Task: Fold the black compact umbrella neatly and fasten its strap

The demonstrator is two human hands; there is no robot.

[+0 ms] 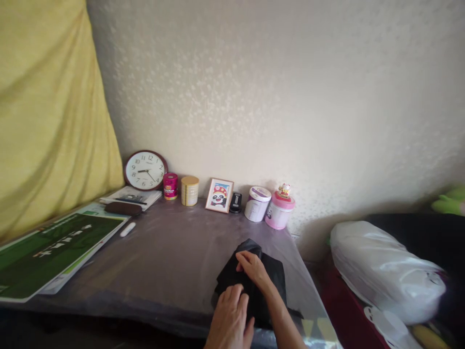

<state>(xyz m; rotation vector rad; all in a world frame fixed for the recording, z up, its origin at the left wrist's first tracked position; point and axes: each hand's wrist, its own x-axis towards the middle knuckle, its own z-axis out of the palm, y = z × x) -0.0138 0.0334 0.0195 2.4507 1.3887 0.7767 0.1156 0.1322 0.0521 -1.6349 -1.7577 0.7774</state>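
Left hand (pixel 229 312) and right hand (pixel 252 267) both lie with bent fingers over a black, soft-looking fabric bundle (pixel 275 271) near the front right of a glossy grey-brown worktop (pixel 163 261); whether either grips it, I cannot tell. Handling the fabric seems to be the step in hand, and a next move would call for a sure hold on its loose edges. Behind stand a round magenta tin (pixel 170 187), a ribbed yellow-lidded canister (pixel 190 192), a white-and-purple tub (pixel 257 206) and a white-and-pink tub (pixel 279 214), contents hidden.

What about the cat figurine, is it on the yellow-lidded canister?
No, the cat figurine sits on the pink-lidded tub.
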